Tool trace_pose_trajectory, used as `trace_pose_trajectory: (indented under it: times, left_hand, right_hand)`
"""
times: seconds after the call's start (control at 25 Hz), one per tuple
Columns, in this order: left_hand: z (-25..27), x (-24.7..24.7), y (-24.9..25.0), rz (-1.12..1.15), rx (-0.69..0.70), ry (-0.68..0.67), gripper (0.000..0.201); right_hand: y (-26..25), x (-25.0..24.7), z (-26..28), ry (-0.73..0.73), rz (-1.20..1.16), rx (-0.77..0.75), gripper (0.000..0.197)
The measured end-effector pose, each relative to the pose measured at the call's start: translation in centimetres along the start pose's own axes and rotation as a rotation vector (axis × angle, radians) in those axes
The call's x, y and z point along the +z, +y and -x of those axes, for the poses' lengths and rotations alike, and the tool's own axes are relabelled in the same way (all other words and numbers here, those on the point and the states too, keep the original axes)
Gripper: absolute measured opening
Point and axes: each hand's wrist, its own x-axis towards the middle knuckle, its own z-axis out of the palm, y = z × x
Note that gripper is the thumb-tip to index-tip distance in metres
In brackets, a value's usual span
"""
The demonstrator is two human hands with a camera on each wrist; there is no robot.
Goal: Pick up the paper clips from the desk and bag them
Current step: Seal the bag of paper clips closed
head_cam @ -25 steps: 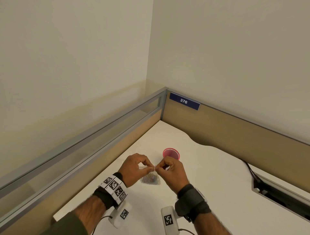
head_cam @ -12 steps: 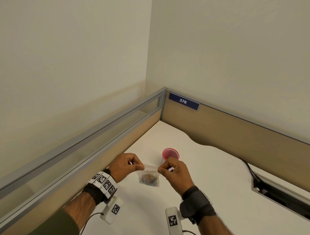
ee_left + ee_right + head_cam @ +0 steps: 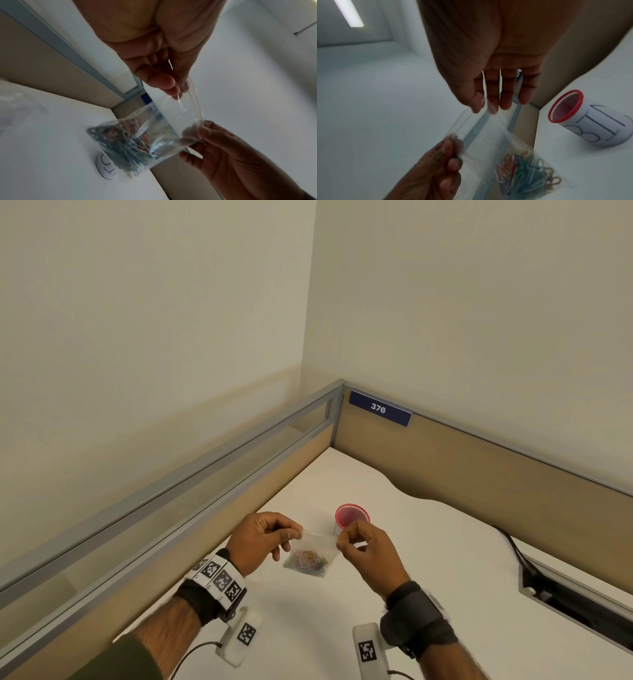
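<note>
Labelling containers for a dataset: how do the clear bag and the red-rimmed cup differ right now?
The bag is soft, clear plastic; the cup is rigid mesh wrapped in white paper with handwriting. The bag hangs from the left hand and right hand; the cup stands untouched on the desk. The bag holds colored paper clips; the cup's visible inside looks empty.

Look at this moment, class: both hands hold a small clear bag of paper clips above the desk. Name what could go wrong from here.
1. The left hand and right hand pinch only the top corners of the bag; a slipped grip could drop it.
2. Whether the top edge is sealed cannot be told; if open, tilting may spill the paper clips onto the desk.
3. The red-rimmed cup stands just beyond the right hand; a forward move might knock it over.
</note>
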Motion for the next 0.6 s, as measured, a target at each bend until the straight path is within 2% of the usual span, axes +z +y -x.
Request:
trace_pose_trajectory:
  times: [0.12,0.24,0.44,0.6]
  left_hand:
    - [-0.1,0.8,-0.1,-0.042,0.016,-0.013,0.013]
    - [-0.1,0.9,-0.2,-0.078,0.026,-0.041,0.011]
    - [0.1,0.4,-0.2,-0.063,0.01,0.027,0.007]
    - [0.2,0.3,-0.4,-0.156,0.043,-0.013,0.007]
  right_hand:
    - [-0.9,1.1,-0.4,-0.034,0.08,-0.041,0.013]
    - [-1.7,2.7,-0.9,-0.04,0.126,-0.083,0.009]
    - [-2.4,3.2,-1.1,-0.028,0.123,-0.086,0.008]
    - [-2.6,3.3,-0.9,-0.049,0.14,-0.082,0.008]
